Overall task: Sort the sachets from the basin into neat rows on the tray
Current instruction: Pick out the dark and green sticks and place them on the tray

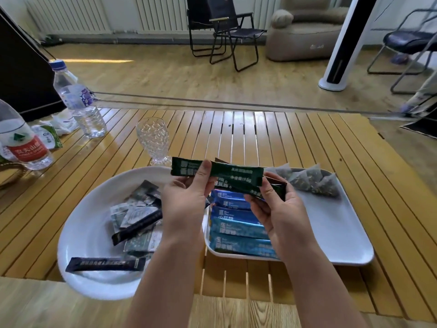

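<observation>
My left hand (184,204) pinches a dark green stick sachet (234,172) and holds it level above the gap between basin and tray. My right hand (276,209) grips the right ends of the green sachets; a second dark green sachet (275,189) lies in its fingers. The white basin (89,240) on the left holds several dark and grey sachets, with one dark stick sachet (104,263) near its front rim. The white tray (343,223) on the right carries a row of blue stick sachets (236,223) at its left side and pyramid tea bags (314,183) at its far edge.
A patterned glass goblet (155,140) stands behind the basin. Two water bottles (78,98) (22,143) and small packets are at the table's far left. The slatted wooden table (295,143) extends behind the tray. Chairs and a white tower fan stand on the floor beyond.
</observation>
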Demonstrator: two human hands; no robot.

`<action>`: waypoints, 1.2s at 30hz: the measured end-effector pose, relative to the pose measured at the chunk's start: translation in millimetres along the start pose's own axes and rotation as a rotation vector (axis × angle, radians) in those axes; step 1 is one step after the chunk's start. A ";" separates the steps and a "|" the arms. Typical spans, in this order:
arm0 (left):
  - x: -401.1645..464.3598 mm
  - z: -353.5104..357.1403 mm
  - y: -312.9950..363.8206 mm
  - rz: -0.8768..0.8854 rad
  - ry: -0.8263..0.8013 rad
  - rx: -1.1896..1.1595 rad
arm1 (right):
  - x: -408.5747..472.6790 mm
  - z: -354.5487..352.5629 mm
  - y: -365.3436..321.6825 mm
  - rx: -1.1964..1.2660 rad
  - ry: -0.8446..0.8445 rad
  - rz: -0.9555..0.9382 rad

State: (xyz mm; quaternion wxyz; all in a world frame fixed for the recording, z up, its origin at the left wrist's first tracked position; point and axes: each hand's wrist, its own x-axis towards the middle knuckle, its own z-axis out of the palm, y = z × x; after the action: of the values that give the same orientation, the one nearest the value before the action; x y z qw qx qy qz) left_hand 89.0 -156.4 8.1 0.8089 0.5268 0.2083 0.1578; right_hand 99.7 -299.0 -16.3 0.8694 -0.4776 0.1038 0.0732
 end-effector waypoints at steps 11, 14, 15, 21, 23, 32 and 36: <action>-9.2 9.2 -2.4 0.012 -0.126 0.159 | -0.8 -8.2 -17.4 0.088 -0.017 0.026; -14.4 13.8 -3.8 0.062 -0.134 0.211 | -1.9 -14.2 -18.9 0.119 -0.080 -0.010; -17.5 16.9 -5.3 0.084 -0.126 0.254 | -2.8 -14.9 -19.8 0.127 -0.119 -0.028; -22.9 26.3 -16.5 0.178 -0.069 0.391 | -1.2 -17.5 -21.4 0.019 -0.092 -0.053; -19.9 25.5 -17.5 0.227 -0.030 0.474 | -0.8 -20.9 -22.9 -0.001 -0.090 -0.065; -20.3 37.5 -19.9 -0.004 -0.210 0.275 | -3.0 -44.4 -41.2 -0.125 -0.180 -0.128; -26.4 49.1 -31.7 0.103 -0.275 0.443 | -2.1 -58.0 -48.3 -0.065 -0.115 -0.150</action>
State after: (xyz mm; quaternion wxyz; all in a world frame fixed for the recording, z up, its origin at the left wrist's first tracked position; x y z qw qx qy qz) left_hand 92.1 -220.1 1.1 0.6854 0.7174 0.0987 0.0761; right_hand 102.2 -373.9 -6.7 0.8609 -0.5071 0.0150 0.0384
